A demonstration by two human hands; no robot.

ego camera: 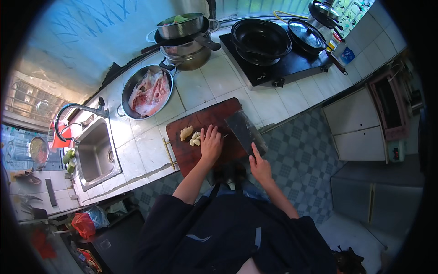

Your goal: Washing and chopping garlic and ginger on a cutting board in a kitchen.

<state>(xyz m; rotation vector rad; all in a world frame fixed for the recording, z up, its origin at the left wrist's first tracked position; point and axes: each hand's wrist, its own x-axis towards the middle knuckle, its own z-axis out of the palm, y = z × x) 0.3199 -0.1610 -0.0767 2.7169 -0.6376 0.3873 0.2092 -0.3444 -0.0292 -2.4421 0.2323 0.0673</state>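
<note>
A brown wooden cutting board (pixel 198 118) lies at the counter's front edge. On its left part sit a piece of ginger (pixel 186 133) and several peeled garlic cloves (pixel 195 139). My left hand (pixel 210 145) rests palm down beside the cloves, its fingers stretched and slightly spread; what lies under the palm is hidden. My right hand (pixel 261 167) grips a cleaver (pixel 245 132) by its handle, the index finger laid along the blade. The broad blade is tilted over the board's right side, partly past its edge. A small pale sliver shows between my left hand and the blade.
Behind the board stands a metal pot (pixel 123 102) holding raw meat (pixel 150 92). Stacked pots and pans (pixel 186 56) are farther back. A gas stove (pixel 253 77) carries a black wok (pixel 261 37) and a lidded pan (pixel 306 36). To the left is a steel sink (pixel 94 156) with a faucet (pixel 80 107).
</note>
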